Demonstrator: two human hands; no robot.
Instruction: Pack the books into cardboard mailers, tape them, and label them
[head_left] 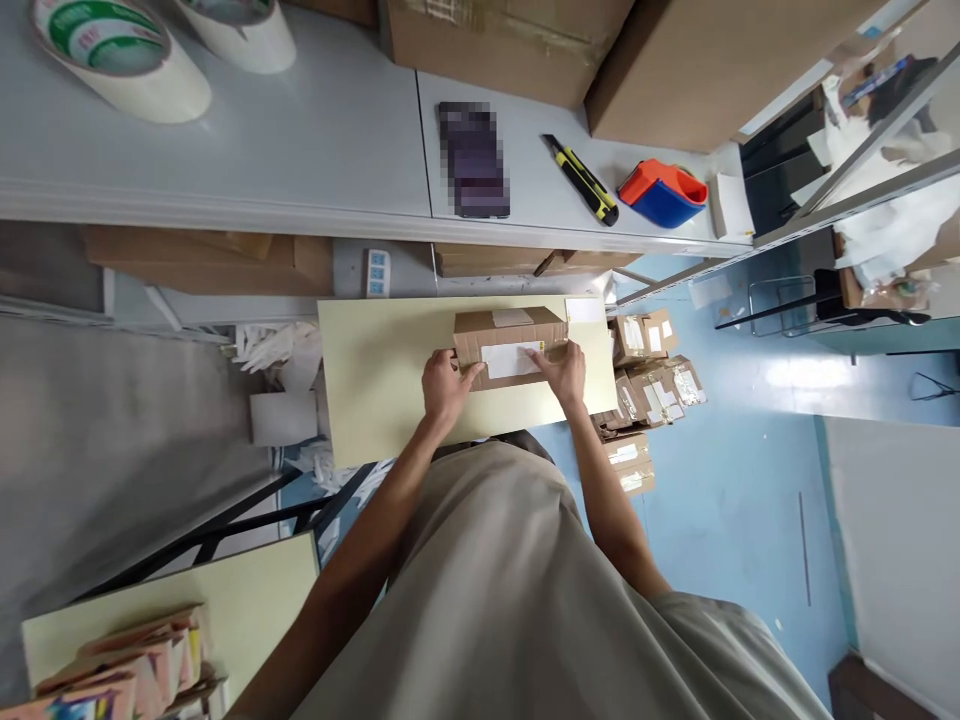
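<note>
A small brown cardboard box [472,342] lies on a pale yellow tabletop [382,390] in front of me. On its near side is a white label [507,362], and a lighter patch shows on top. My left hand [447,388] grips the box at its left end, the thumb pressed by the label's lower left corner. My right hand [565,376] holds the right end, with its thumb on the label's right part. The fingers behind both ends are partly hidden. Just beyond the right end lies a white slip of paper [584,310].
Above the tabletop runs a grey shelf [315,130] with tape rolls [165,85], a blurred-out phone [474,160], a utility knife [581,180], an orange-and-blue tape dispenser [663,195] and large boxes [510,45]. Taped parcels [651,390] sit at right. Colourful packets [142,665] lie lower left.
</note>
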